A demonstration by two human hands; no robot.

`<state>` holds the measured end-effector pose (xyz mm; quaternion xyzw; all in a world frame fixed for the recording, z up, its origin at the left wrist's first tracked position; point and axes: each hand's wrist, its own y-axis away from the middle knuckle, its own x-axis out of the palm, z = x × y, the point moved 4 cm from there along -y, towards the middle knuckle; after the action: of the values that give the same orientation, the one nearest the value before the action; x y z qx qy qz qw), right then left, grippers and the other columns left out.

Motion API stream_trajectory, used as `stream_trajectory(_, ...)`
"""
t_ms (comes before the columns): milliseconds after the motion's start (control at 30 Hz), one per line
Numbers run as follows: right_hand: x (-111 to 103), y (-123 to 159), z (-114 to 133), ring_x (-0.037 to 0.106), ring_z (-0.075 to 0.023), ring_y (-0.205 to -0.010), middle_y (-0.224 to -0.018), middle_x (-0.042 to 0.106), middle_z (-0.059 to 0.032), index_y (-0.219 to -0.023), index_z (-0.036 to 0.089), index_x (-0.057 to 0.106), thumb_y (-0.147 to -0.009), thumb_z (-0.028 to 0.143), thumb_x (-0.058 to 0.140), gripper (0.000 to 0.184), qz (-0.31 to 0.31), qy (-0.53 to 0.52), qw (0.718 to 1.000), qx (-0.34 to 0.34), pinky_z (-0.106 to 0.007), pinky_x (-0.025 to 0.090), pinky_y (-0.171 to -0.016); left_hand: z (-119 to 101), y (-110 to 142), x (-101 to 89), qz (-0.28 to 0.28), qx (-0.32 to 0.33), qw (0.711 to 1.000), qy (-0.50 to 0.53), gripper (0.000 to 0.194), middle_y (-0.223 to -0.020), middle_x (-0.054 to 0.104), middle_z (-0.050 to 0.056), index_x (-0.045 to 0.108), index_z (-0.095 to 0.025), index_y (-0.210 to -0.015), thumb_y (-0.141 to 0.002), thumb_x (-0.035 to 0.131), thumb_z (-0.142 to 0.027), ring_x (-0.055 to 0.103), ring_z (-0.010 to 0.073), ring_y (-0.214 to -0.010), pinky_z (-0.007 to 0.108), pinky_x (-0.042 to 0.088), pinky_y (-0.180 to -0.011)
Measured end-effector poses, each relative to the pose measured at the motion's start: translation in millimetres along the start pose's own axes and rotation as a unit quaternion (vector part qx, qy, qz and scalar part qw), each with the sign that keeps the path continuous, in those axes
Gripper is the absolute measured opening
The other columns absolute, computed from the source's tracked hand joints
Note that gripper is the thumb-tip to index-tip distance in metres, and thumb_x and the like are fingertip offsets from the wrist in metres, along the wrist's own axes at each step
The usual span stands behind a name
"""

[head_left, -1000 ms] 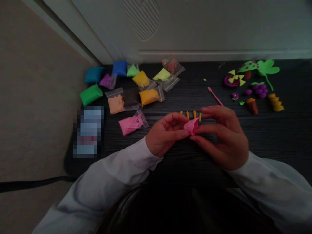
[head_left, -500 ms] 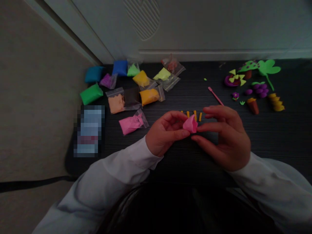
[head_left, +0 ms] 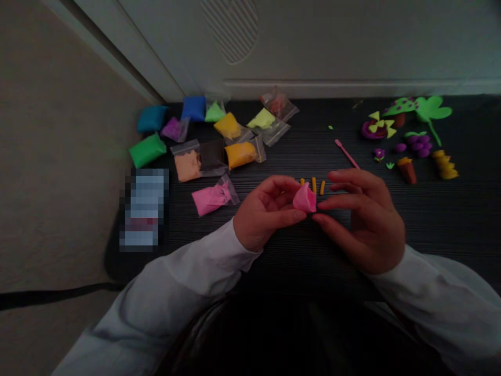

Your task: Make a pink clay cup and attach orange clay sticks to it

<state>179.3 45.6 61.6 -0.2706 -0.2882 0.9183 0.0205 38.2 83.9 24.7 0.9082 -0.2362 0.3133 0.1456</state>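
A small hollow cup of pink modelling clay, its opening turned to the right, is pinched between the thumb and fingers of my left hand. My right hand is just to the right of it, thumb and fingers apart and curved toward the cup's rim. The index fingertip comes very close to the rim; whether it touches I cannot tell. Behind the cup lie several short yellow-orange clay sticks, partly covered by my left fingers. A pink modelling tool rests beyond my right fingers.
Bags of coloured clay, including a pink one and an orange one, lie at the left on the dark table. A phone with a blurred screen is at the left edge. Finished clay pieces, such as purple grapes, stand at the right.
The pink clay cup has turned slightly, so more of its opening shows. My right thumb and index finger have shifted a little to the right.
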Motion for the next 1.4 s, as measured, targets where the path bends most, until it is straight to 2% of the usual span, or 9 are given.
stream_trajectory(233,-0.6,0.1,0.6,0.048,-0.0234,-0.105,-0.112,0.052,-0.0033,-0.085,0.024,0.061,-0.065,0.012,0.068,0.025,0.007,0.015,1.000,-0.015,-0.045,0.044,-0.090,2.1,0.3,0.1,0.007,0.002,1.000,0.000,0.037,-0.085,0.060,-0.003,0.059,-0.019,-0.088,-0.058,0.068,0.001,0.058,0.0082,-0.082,0.020,0.045,-0.076)
stream_trajectory(533,-2.2,-1.9,2.7,0.049,-0.0233,-0.105,-0.110,0.054,-0.0024,-0.093,0.029,0.059,-0.069,0.015,0.063,0.027,0.026,0.046,0.998,-0.038,-0.046,0.043,-0.088,-1.6,0.1,-0.8,0.020,0.003,0.999,-0.033,0.037,-0.084,0.060,-0.004,0.059,-0.020,-0.088,-0.059,0.068,0.000,0.058,0.0074,-0.078,0.021,0.046,-0.076)
stream_trajectory(667,-2.2,-3.3,4.2,0.049,-0.0238,-0.105,-0.108,0.055,-0.0032,-0.089,0.028,0.060,-0.069,0.018,0.065,0.023,0.039,0.054,0.997,-0.047,-0.046,0.043,-0.087,-0.8,1.0,-1.2,0.030,-0.008,0.999,-0.039,0.036,-0.084,0.061,-0.003,0.059,-0.020,-0.089,-0.059,0.069,-0.001,0.058,0.0078,-0.078,0.022,0.046,-0.078)
stream_trajectory(900,-1.4,-5.7,3.1,0.048,-0.0236,-0.106,-0.110,0.054,-0.0049,-0.086,0.024,0.061,-0.070,0.015,0.062,0.018,0.069,0.035,0.997,-0.027,-0.047,0.040,-0.091,-0.6,0.7,-1.9,0.018,-0.016,0.999,-0.034,0.035,-0.083,0.061,-0.002,0.059,-0.018,-0.087,-0.058,0.069,0.000,0.058,0.0075,-0.076,0.020,0.047,-0.073)
stream_trajectory(1100,-6.0,-2.8,-4.2,0.048,-0.0242,-0.107,-0.113,0.051,-0.0039,-0.090,0.027,0.061,-0.067,0.012,0.065,0.028,0.017,-0.003,1.000,-0.004,-0.048,0.043,-0.089,1.2,0.9,-1.2,-0.009,-0.067,0.998,0.017,0.031,-0.083,0.061,-0.003,0.057,-0.017,-0.087,-0.062,0.069,-0.004,0.061,0.0082,-0.072,0.022,0.050,-0.070)
stream_trajectory(1300,-2.1,-4.6,-2.1,0.047,-0.0241,-0.107,-0.110,0.052,-0.0045,-0.086,0.026,0.062,-0.067,0.014,0.065,0.022,0.044,0.021,0.998,-0.025,-0.048,0.041,-0.091,3.3,0.5,-2.6,-0.009,-0.079,0.997,0.001,0.030,-0.080,0.060,-0.003,0.056,-0.016,-0.083,-0.059,0.071,-0.005,0.060,0.0062,-0.069,0.018,0.048,-0.066)
stream_trajectory(1400,-1.7,-5.4,-2.1,0.048,-0.0238,-0.106,-0.110,0.053,-0.0052,-0.085,0.024,0.062,-0.068,0.015,0.064,0.020,0.044,0.025,0.999,-0.017,-0.048,0.041,-0.091,4.0,0.0,-4.4,0.001,-0.069,0.997,-0.015,0.032,-0.082,0.061,-0.003,0.055,-0.016,-0.085,-0.060,0.071,-0.005,0.060,0.0077,-0.072,0.020,0.047,-0.069)
